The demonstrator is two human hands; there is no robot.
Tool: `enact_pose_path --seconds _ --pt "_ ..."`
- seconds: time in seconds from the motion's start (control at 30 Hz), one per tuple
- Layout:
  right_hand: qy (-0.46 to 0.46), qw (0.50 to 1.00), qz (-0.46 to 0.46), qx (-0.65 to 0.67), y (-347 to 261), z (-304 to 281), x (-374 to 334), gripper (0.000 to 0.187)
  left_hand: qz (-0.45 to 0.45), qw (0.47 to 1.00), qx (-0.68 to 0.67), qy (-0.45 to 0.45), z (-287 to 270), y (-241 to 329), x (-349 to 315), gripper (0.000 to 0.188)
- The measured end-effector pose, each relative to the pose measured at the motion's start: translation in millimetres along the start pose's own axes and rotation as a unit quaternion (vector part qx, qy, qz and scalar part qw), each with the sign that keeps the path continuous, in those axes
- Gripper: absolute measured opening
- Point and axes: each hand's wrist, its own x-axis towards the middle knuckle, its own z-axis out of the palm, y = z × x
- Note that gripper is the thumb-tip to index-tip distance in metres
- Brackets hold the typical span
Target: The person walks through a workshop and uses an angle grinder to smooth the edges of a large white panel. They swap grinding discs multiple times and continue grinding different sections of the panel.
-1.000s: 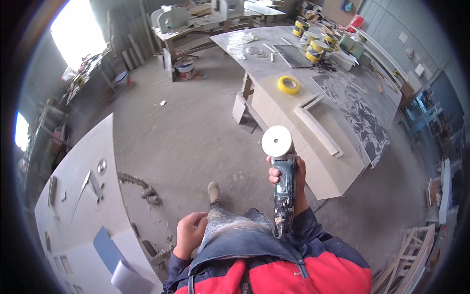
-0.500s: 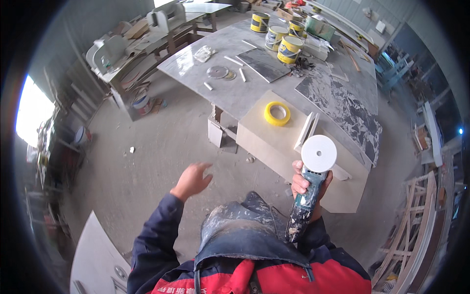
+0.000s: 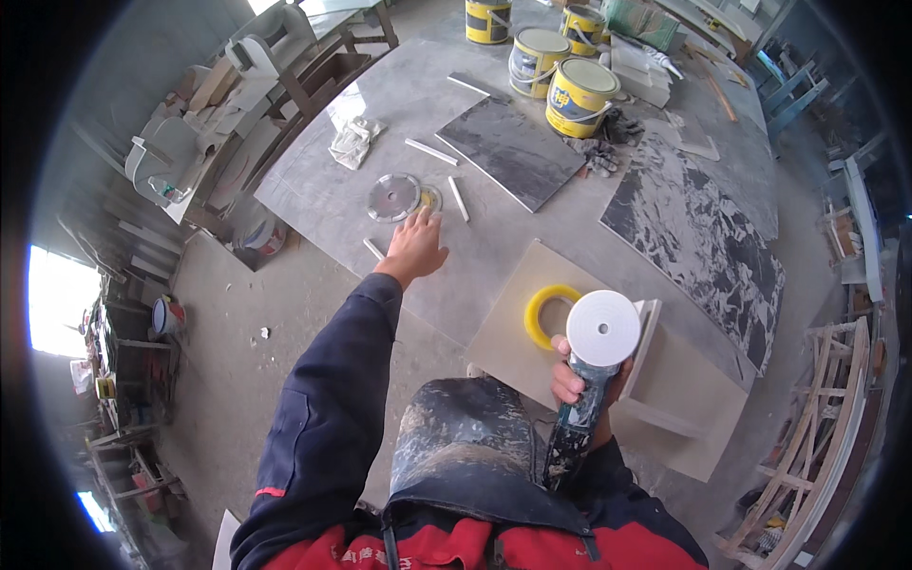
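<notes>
My right hand is wrapped around the body of an angle grinder, which points away from me with a round white disc on its head. My left arm is stretched forward over the grey table. Fingers extended, my left hand is over the table's near edge, its fingertips at a small yellowish disc. I cannot tell whether they touch it. Partly over that disc lies a larger grey cutting disc. A roll of yellow tape rests on the beige board, just beyond the grinder.
Thin white strips lie around the discs, with a crumpled white plastic bag to the left. Farther back are a dark slab, yellow buckets and a black-and-white patterned slab. A wooden frame stands at the right.
My left hand has moved forward and right, from above the floor to the discs on the table. I am closer to the table. The grinder stays in my right hand.
</notes>
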Motion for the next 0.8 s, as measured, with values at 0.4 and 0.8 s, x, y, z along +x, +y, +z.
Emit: enact_pose_path --seconds 0.4,0.8 --pt "0.012 0.999 0.040 0.031 4 4 79 0.085 0.100 0.994 -0.023 -0.043 2 0 -106 0.077" --pt "0.022 0.994 0.092 -0.055 68 20 61 0.092 0.013 0.934 -0.254 0.250 29 -14 -213 0.022"
